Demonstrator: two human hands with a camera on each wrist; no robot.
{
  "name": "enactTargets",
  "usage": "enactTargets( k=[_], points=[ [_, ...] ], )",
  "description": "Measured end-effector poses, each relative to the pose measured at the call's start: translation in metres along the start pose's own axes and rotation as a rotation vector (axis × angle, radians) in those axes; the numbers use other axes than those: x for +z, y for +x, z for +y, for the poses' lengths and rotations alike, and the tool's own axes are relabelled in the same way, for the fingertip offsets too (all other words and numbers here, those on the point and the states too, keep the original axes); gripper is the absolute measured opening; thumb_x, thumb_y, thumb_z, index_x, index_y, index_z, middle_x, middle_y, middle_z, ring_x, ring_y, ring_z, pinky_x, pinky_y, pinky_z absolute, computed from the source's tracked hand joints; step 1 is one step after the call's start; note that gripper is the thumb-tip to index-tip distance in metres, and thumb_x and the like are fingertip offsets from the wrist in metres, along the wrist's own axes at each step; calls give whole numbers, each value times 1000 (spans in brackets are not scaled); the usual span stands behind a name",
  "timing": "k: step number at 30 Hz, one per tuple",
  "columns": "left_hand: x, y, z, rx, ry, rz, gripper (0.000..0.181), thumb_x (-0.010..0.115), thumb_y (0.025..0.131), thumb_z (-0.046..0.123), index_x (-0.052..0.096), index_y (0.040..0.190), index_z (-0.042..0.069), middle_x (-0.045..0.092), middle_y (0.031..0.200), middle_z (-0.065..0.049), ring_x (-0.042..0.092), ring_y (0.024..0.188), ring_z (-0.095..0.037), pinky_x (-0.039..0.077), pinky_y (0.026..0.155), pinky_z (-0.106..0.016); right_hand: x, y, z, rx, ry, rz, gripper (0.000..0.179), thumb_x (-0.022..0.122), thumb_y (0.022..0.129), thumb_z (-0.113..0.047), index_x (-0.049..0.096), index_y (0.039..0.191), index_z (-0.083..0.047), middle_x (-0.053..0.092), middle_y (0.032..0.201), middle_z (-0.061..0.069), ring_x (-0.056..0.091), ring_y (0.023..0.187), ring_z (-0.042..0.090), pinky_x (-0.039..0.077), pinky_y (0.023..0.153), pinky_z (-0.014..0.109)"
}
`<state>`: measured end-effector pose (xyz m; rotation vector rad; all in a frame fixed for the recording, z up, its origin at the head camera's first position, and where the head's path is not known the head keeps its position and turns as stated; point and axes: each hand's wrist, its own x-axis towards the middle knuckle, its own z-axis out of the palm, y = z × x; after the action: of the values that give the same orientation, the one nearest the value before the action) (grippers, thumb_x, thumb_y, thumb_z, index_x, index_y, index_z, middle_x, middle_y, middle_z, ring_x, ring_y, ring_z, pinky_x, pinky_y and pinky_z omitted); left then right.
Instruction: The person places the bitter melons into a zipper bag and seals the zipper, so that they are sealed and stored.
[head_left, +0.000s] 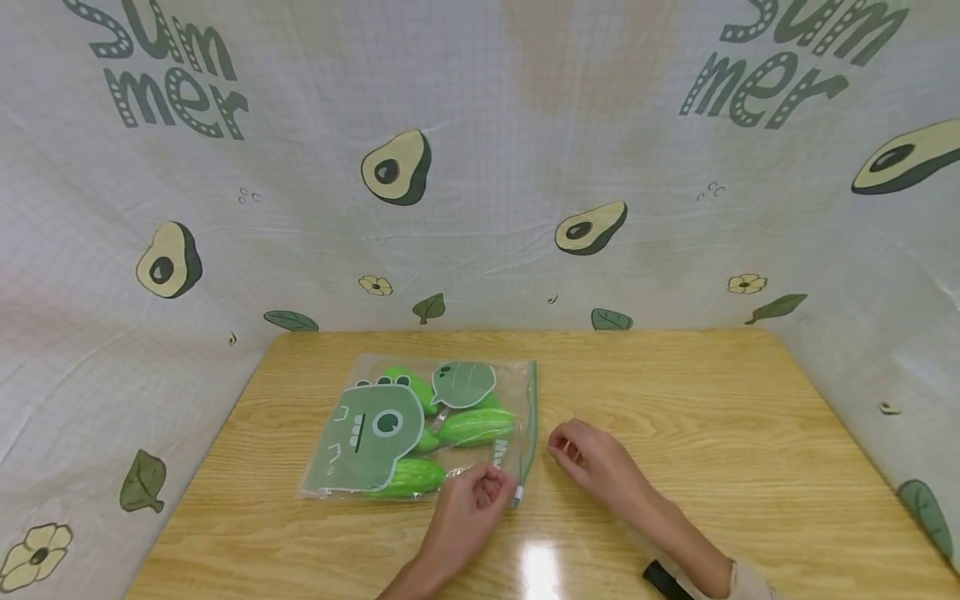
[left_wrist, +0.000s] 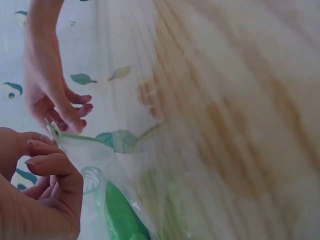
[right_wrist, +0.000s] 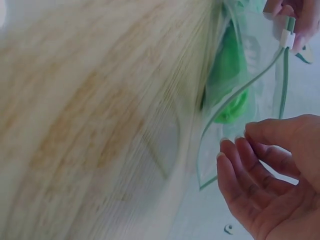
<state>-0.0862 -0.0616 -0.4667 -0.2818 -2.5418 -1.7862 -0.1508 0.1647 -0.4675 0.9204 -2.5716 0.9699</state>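
Observation:
A clear slider zip bag (head_left: 465, 492) printed with a green one-eyed monster lies on the table, its zip edge to the right. Inside are several green, lightly streaked, cucumber-like vegetables (head_left: 476, 427). At the bag's near right corner, my left hand (head_left: 471, 504) pinches the edge beside the white slider (right_wrist: 286, 39). My right hand (head_left: 600, 467) hovers just right of the zip edge, its fingers loosely curled and holding nothing. The right wrist view shows the two green zip strips (right_wrist: 240, 92) spread apart, with the mouth of the bag gaping.
The wooden table (head_left: 675, 392) extends to the right of the bag. A pale cloth (head_left: 480, 167) printed with avocados, leaves and lettering hangs behind and on both sides. A dark band (head_left: 666, 581) shows by my right forearm.

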Motion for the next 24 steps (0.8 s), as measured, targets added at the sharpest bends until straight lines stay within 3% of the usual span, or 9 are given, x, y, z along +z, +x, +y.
enactTargets(
  k=[6, 14, 18, 24],
  points=[
    [1, -9, 0, -55, -12, 10, 19, 73, 96, 22, 69, 83, 8, 63, 71, 7, 53, 61, -1, 47, 55, -16, 1, -6, -6, -6, -6, -15, 11, 77, 90, -3, 69, 92, -11, 65, 84, -7, 58, 69, -1, 53, 57, 16],
    [1, -16, -1, -111, -33, 2, 36, 71, 98, 29, 70, 71, 4, 61, 59, 5, 52, 52, 1, 43, 48, -15, 6, -12, -14, -25, 74, -9, 14, 75, 91, 2, 68, 93, -10, 66, 82, -7, 55, 69, -3, 52, 56, 17],
    [1, -20, -2, -162, -49, -23, 43, 69, 100, 34, 73, 70, 4, 66, 57, -2, 53, 46, 0, 41, 43, -15, 8, -15, -18, -20, 111, -13, 12, 73, 92, 2, 69, 93, -9, 65, 81, -8, 54, 69, -3, 51, 56, 17],
    [3, -24, -2, -266, -141, -96, 46, 65, 102, 40, 76, 74, 4, 69, 60, -6, 48, 37, -4, 38, 35, -15, 11, -18, -25, 66, 205, -88, 6, 69, 96, 0, 70, 96, -6, 68, 83, -6, 58, 73, -1, 55, 60, 19]
  ],
)
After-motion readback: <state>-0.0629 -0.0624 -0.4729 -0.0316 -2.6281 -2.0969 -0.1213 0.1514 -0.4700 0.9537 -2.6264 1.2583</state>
